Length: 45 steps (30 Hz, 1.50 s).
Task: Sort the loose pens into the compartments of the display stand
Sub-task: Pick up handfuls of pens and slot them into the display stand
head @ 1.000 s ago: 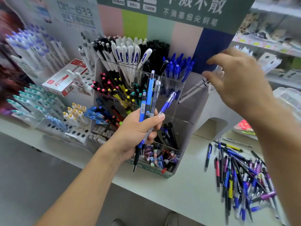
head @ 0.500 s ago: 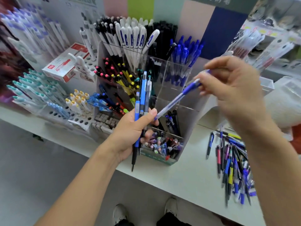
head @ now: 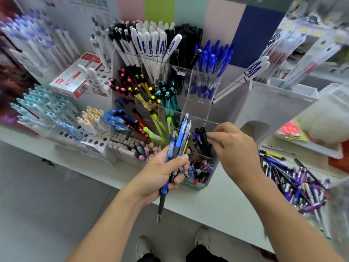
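Head view: half a second ago the right hand point(head: 233, 148) held a blue-and-clear pen up at mid-frame, drawn from the bundle. That pen is no longer visible in it, and the hand has dropped to the rim of a lower right compartment of the clear acrylic display stand point(head: 236, 103), where dark blue and black pens point(head: 201, 139) stand. Most likely the pen has just gone into that cell, so one more is sorted, though the pen itself cannot be picked out among the others.

The right hand's fingers are drawn together toward the thumb, tips just above the dark pens. Whether they pinch anything cannot be told, as the back of the hand hides the fingertips.

The left hand point(head: 166, 174), at lower centre, is wrapped tight around a bundle of blue and grey pens point(head: 179, 140), thumb pressed across the barrels, tips pointing down toward the floor.

The loose pens point(head: 294, 184) waiting to be sorted lie in a heap on the pale counter point(head: 217, 203) at the right edge of the frame, well apart from both hands. Much of the task looks undone.
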Each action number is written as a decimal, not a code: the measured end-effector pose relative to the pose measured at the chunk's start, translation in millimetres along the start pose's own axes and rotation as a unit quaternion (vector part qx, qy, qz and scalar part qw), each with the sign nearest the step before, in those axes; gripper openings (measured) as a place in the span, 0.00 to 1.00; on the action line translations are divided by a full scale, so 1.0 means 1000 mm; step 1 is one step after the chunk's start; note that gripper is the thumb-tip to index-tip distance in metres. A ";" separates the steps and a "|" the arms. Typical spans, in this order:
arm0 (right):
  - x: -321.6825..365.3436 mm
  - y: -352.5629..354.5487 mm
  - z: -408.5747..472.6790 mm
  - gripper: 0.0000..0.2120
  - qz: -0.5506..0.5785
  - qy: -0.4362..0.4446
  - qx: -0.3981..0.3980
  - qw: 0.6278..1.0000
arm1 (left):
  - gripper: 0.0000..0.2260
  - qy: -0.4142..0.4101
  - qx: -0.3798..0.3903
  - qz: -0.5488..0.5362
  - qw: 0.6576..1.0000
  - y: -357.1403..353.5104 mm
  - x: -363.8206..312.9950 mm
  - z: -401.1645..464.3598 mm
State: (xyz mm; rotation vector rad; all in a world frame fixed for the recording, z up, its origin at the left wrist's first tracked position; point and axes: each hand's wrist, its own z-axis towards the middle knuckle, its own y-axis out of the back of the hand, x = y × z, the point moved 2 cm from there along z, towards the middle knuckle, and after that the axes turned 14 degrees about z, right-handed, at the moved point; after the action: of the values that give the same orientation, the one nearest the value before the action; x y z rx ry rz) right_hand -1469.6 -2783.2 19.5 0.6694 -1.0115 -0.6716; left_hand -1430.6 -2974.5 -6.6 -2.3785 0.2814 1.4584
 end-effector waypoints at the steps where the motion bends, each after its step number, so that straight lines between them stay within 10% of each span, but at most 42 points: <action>1: 0.008 0.004 0.001 0.05 0.016 -0.031 -0.012 0.999 | 0.22 -0.001 0.000 0.005 1.000 -0.001 0.001 -0.001; 12: 0.034 -0.011 0.018 0.05 0.538 -0.372 0.084 0.752 | 0.06 -0.002 -0.042 -0.005 0.999 0.002 -0.004 -0.004; 17: 0.035 0.006 0.024 0.06 0.534 -0.302 -0.093 0.784 | 0.07 0.011 -0.057 -0.054 0.997 0.007 -0.004 -0.008; 22: 0.043 0.011 0.025 0.03 0.418 -0.279 0.100 0.859 | 0.07 0.016 -0.038 -0.029 0.999 0.013 -0.004 -0.006; 29: 0.066 -0.030 0.035 0.07 0.499 -0.309 0.143 0.797 | 0.05 0.010 -0.034 -0.058 0.998 0.025 -0.022 -0.005; 33: 0.069 -0.030 0.046 0.07 0.494 -0.304 0.062 0.812 | 0.06 -0.017 -0.052 -0.055 0.997 0.041 -0.026 -0.017; 45: 0.078 -0.045 0.054 0.08 0.493 -0.286 0.142 0.809 | 0.03 -0.048 -0.097 0.124 0.986 0.060 -0.017 -0.020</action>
State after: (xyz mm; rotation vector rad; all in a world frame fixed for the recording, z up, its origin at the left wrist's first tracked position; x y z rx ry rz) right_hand -1498.3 -2880.8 46.8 0.0934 -1.8413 0.2487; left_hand -1442.4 -3037.8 6.3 -2.4870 0.4439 1.7818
